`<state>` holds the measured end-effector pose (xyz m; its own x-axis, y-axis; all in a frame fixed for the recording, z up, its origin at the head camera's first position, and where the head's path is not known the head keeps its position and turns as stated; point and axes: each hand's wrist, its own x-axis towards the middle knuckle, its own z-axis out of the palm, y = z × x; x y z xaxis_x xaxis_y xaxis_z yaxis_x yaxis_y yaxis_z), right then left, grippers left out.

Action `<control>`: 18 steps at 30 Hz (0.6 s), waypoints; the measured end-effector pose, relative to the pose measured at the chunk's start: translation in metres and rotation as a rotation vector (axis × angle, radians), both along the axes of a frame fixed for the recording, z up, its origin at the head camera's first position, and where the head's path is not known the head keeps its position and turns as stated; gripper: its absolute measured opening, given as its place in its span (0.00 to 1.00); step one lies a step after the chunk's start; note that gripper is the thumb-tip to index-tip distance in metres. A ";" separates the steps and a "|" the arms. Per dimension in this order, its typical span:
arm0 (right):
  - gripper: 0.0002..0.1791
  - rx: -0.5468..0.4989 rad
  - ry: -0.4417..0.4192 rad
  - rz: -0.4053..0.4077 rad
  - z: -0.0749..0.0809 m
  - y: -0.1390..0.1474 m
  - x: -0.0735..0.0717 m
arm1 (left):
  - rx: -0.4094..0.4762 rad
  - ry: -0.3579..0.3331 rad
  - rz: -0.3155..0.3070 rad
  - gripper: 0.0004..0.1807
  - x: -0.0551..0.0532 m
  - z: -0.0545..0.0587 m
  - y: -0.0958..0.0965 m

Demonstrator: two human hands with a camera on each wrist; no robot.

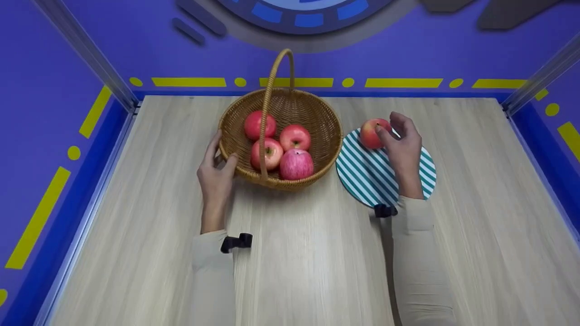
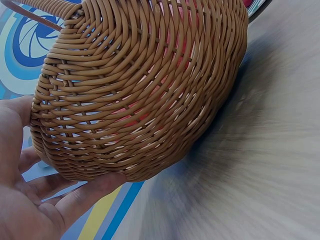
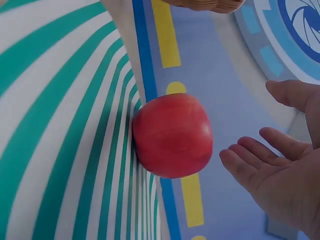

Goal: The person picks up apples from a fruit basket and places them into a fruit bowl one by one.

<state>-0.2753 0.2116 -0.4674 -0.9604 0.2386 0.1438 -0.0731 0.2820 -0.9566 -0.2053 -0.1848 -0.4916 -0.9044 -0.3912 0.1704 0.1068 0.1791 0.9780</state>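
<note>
Holding the left side of the wicker basket (image 1: 326, 117), my left hand (image 1: 215, 174) has its thumb at the rim and its fingers along the outer wall (image 2: 135, 90). Several apples (image 1: 295, 137) lie in the basket's near half. To the right, another apple (image 1: 372, 134) sits on the far part of a green-and-white striped round plate (image 1: 362, 181). Close beside that apple is my right hand (image 1: 404, 147), fingers spread. The right wrist view shows a gap between the hand (image 3: 280, 175) and the red apple (image 3: 172, 135).
A tall arched handle (image 1: 272, 86) rises over the basket. Behind the wooden table (image 1: 299, 253) stands a blue-purple printed wall (image 1: 181, 59), with side panels at left and right. Basket and plate stand nearly side by side.
</note>
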 end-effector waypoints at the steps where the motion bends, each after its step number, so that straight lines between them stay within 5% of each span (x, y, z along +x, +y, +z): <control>1: 0.35 -0.001 0.008 0.011 0.001 -0.001 0.000 | -0.001 0.004 -0.001 0.34 0.000 0.000 0.000; 11: 0.30 0.036 0.030 0.096 0.011 -0.015 0.003 | 0.029 -0.011 -0.010 0.35 -0.001 0.001 0.001; 18: 0.30 0.045 0.056 0.163 0.017 -0.023 0.005 | 0.047 -0.031 -0.019 0.35 0.008 0.023 0.007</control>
